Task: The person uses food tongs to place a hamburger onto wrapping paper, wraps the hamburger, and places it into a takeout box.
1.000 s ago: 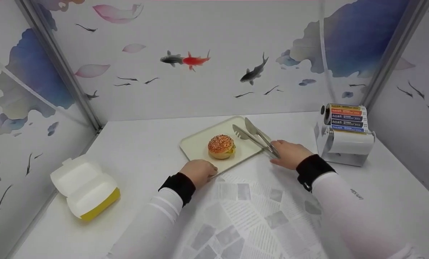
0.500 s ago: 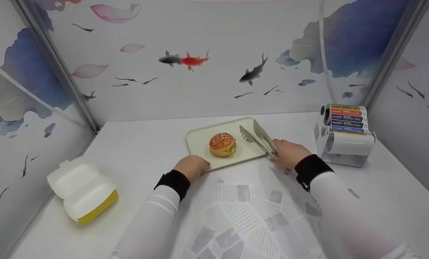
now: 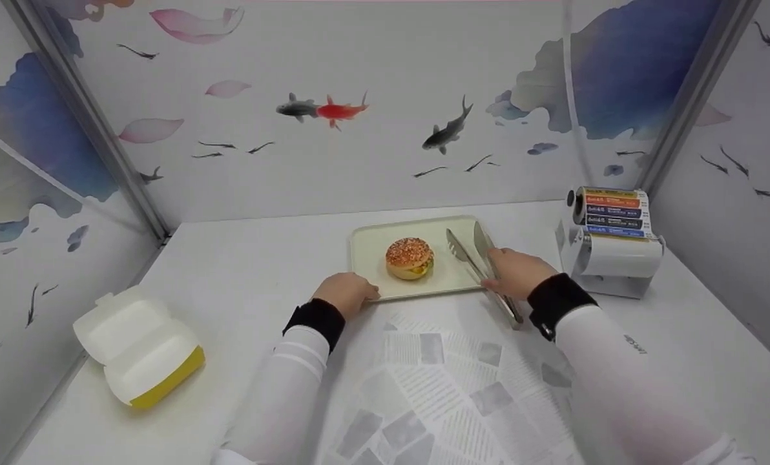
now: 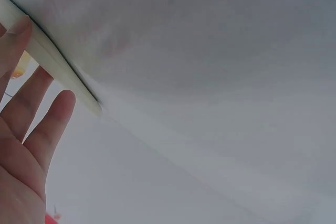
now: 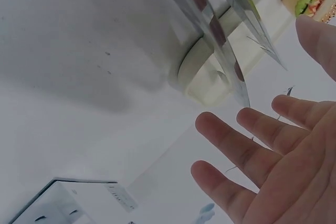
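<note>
My left hand point(image 3: 346, 294) holds the front left corner of a cream tray point(image 3: 372, 232), its thumb over the rim in the left wrist view. On the tray sits a sesame-bun burger point(image 3: 409, 258). Metal tongs point(image 3: 481, 239) lie across the tray's right side, heads pointing back and handle end sticking out past the front rim. Over them is my right hand point(image 3: 520, 274), thumb overlapping them in the head view. The right wrist view shows the right fingers point(image 5: 226, 135) straight and spread, with the tongs' heads between thumb and fingers.
An opened white-and-yellow clamshell box point(image 3: 139, 349) stands at the left. At the back right is a white dispenser point(image 3: 617, 258) with colourful printed labels. Printed translucent paper point(image 3: 449, 394) lies in front of the tray. Patterned walls point(image 3: 385, 161) enclose the table.
The tray has turned and slid to the right with the burger on it, its front edge now nearly level. The tongs have swung, their handle end now nearer the front.
</note>
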